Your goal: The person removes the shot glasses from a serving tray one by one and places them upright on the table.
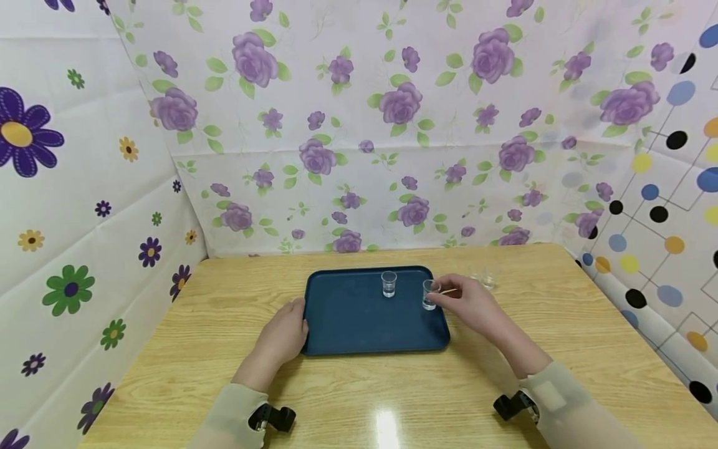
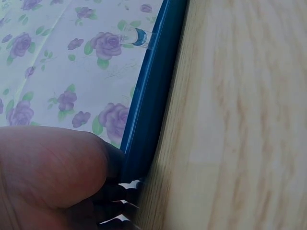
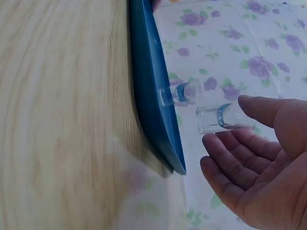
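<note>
- The tray [image 1: 359, 324] lies flat on the surface [image 1: 348, 399], and the left hand [image 1: 284, 330] grasps its left edge, probably to keep it from sliding.
- The right hand [image 1: 471, 307] pinches the held glass [image 1: 428, 304] between thumb and fingers, over the right end of the tray; gripping the upper half seems meant to leave the base free and the mouth level.
- The standing glass [image 1: 389, 285] is upright on the tray, near its far edge and right of its middle, apart from the held glass, likely so that the fingers have room.
- Beyond the tray's right end, more glasses [image 1: 488, 280] sit on the surface, partly behind the right hand; their number cannot be told.
- The head view alone shows those, and leaves the held glass's height unclear; the right wrist view shows its base raised above the tray's rim.
- The left wrist view shows the thumb side at the tray's rim and the other fingers below it, dark and partly hidden, a clasp the head view mostly covers.
</note>
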Action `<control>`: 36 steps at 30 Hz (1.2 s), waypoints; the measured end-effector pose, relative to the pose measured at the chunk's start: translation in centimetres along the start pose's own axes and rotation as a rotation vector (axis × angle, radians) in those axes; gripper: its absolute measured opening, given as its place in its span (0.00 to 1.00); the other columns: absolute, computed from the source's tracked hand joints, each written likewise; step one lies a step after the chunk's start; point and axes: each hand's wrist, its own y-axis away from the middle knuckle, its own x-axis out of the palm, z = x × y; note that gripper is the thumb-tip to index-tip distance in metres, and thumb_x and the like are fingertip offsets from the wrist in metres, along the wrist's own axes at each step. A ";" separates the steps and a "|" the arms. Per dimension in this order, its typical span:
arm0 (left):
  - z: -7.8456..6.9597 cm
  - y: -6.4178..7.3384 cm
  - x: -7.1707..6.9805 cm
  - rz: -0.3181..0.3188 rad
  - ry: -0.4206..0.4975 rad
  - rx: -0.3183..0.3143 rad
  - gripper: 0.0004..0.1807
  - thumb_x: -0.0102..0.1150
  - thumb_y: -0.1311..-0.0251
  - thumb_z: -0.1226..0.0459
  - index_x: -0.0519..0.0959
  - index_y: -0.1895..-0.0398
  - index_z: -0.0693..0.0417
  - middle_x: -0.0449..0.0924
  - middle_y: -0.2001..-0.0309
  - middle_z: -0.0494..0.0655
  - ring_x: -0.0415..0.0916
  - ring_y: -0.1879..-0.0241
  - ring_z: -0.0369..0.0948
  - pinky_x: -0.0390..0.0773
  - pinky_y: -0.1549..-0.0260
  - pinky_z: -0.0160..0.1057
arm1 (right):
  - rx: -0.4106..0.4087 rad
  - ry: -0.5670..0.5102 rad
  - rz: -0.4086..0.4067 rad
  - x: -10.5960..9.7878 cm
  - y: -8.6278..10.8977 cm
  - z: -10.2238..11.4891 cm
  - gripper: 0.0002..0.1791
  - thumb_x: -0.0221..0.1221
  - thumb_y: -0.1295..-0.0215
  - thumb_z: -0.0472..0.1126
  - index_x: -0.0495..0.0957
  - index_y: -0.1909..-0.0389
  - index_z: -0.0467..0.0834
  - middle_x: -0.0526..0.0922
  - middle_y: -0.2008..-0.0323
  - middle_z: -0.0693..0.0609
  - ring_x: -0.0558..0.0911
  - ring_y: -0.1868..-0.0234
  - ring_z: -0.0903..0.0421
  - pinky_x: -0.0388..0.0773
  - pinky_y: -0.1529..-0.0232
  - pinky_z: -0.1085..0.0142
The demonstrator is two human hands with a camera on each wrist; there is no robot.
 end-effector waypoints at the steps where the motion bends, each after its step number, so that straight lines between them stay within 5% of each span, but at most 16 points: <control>1: 0.0 0.0 0.0 0.000 0.001 0.001 0.30 0.53 0.17 0.70 0.63 0.19 0.78 0.67 0.23 0.75 0.67 0.23 0.66 0.71 0.23 0.63 | -0.001 0.002 -0.001 -0.2 0.1 -0.1 0.20 0.70 0.22 0.55 0.86 0.41 0.47 0.89 0.44 0.50 0.88 0.43 0.48 0.90 0.44 0.50; 19: -0.1 0.0 0.0 0.011 0.016 -0.006 0.30 0.53 0.17 0.71 0.63 0.20 0.78 0.67 0.23 0.76 0.66 0.22 0.67 0.71 0.24 0.64 | 0.036 0.071 -0.045 -4.2 2.3 -3.5 0.25 0.67 0.21 0.58 0.84 0.37 0.44 0.87 0.41 0.45 0.86 0.40 0.45 0.88 0.43 0.49; 36: -0.1 0.0 0.2 0.009 0.009 0.003 0.30 0.53 0.18 0.71 0.63 0.20 0.79 0.67 0.23 0.77 0.66 0.23 0.67 0.71 0.24 0.64 | 0.080 0.102 -0.050 -6.0 2.2 -6.7 0.24 0.67 0.19 0.54 0.83 0.38 0.39 0.87 0.43 0.43 0.86 0.42 0.43 0.87 0.46 0.53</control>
